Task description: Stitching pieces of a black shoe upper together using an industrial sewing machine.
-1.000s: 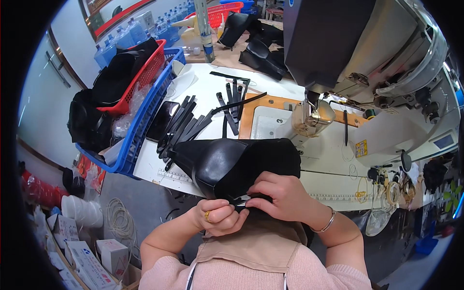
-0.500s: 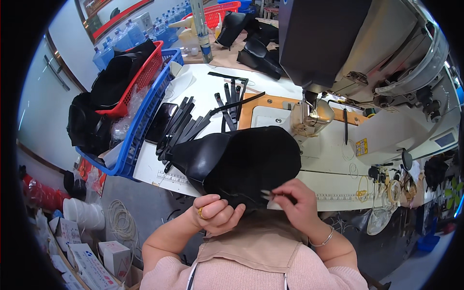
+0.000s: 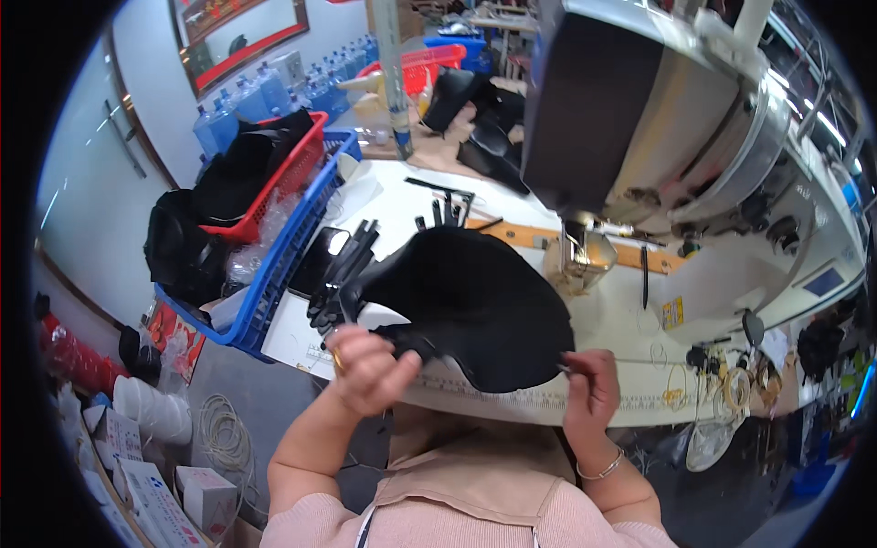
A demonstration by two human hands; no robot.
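Beyond the blue basket (image 3: 265, 301), the left hand (image 3: 370, 370) is curling its fingers closed and apparently pinching the left edge of the black piece (image 3: 475, 301), blur obscuring the exact hold. That piece is spanning the space between both hands, above the near edge of the table (image 3: 630, 352); the person seems to be turning it, and the next move is probably calling for a steady edge. The right hand (image 3: 589, 388) is bringing bent fingertips near its lower right rim, whether pinching I cannot tell.
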